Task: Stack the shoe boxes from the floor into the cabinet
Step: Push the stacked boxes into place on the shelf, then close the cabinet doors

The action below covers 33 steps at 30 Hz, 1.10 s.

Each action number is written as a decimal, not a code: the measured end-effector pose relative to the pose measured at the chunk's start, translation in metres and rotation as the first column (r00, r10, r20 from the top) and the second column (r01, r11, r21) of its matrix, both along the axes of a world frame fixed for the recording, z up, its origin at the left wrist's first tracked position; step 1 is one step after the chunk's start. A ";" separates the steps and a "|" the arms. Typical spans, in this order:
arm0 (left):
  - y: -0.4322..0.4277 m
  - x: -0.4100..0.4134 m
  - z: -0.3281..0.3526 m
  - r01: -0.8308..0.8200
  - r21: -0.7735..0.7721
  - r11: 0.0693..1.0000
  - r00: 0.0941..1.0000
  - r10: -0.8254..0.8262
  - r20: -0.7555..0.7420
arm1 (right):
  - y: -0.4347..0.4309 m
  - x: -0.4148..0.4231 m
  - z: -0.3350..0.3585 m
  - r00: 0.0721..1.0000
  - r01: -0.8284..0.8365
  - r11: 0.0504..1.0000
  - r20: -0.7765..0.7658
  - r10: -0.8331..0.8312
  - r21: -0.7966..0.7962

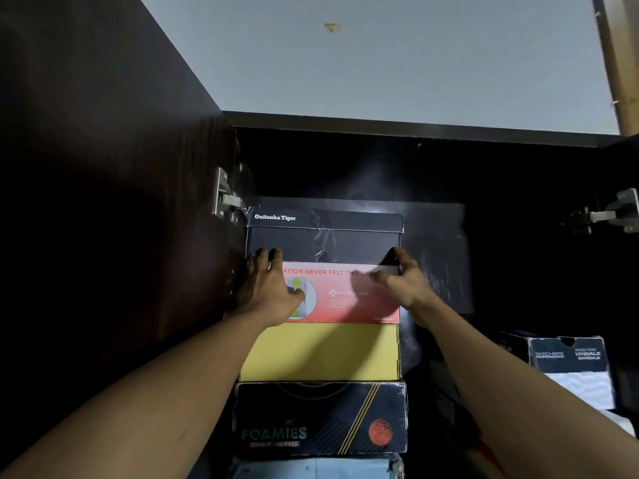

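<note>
Cabinet [345, 160] interior: dark, back wall barely legible; lowest pale blue box [311, 470] cut off by the frame edge. Left hand [268, 288] raised, fingers spread flat against the lower left corner of the navy Onitsuka Tiger box [325, 236], not clenched. Right hand [403, 280] raised likewise, fingers pressed on its lower right corner. This box tops the stack; directly under both hands sits the red box [345, 295], its print partly covered, then the yellow box [321, 352], then the Foamies box [321, 420]. Right of the right hand, well apart: Skechers box [567, 357]. Hinge [224, 202] above the left hand.
</note>
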<state>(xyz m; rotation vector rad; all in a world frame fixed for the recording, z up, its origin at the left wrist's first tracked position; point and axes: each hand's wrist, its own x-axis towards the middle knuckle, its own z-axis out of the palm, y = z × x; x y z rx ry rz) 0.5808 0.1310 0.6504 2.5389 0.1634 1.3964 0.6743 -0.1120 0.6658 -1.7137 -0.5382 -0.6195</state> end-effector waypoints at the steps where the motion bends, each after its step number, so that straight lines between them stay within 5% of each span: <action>1: 0.002 0.003 -0.001 -0.003 0.004 1.000 0.999 0.004 -0.038 | 0.001 0.003 -0.002 1.000 0.018 0.999 0.000 -0.018 -0.034; 9: 0.004 0.005 0.002 -0.029 0.020 0.999 0.992 0.031 -0.120 | 0.000 0.001 0.002 0.996 0.086 0.955 0.001 -0.089 -0.284; 33: -0.011 -0.043 -0.028 0.083 -0.016 0.996 0.973 -0.084 -0.214 | -0.026 -0.070 -0.043 0.992 0.123 0.914 0.054 -0.110 -0.386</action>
